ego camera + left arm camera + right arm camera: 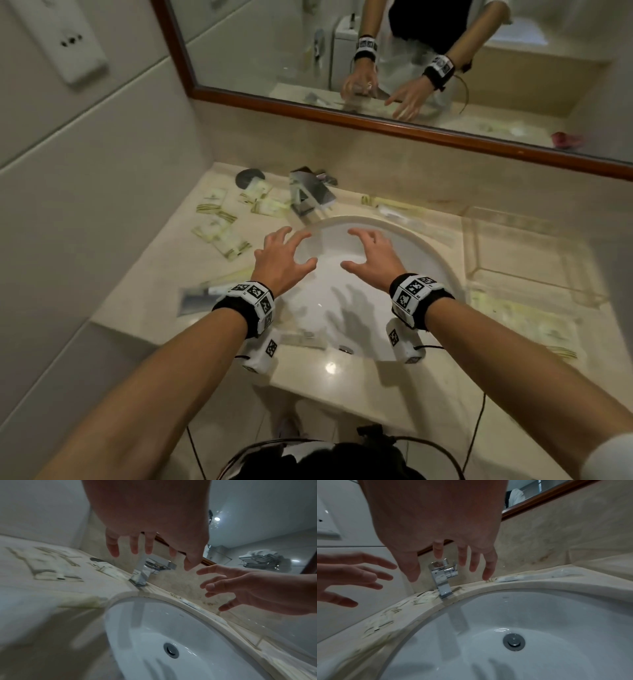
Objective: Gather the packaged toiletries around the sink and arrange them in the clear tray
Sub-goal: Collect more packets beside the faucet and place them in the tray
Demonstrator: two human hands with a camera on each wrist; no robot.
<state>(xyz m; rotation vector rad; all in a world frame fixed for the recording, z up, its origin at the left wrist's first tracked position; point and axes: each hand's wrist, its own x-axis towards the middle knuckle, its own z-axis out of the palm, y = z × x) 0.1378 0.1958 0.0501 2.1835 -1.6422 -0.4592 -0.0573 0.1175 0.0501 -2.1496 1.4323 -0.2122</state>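
Both hands hover over the white sink basin, fingers spread, holding nothing. My left hand is over the basin's left side, my right hand over its middle. Several pale packets with green print lie scattered on the counter left of the tap. A long packaged item lies behind the basin on the right. Another long packet sits at the front left, one lies at the basin's front rim, and flat packets lie at the front right. The clear tray stands on the right counter.
A chrome tap stands behind the basin, with a dark round item left of it. The mirror with a wooden frame runs along the back wall. A wall socket plate hangs at left. The basin drain is shut.
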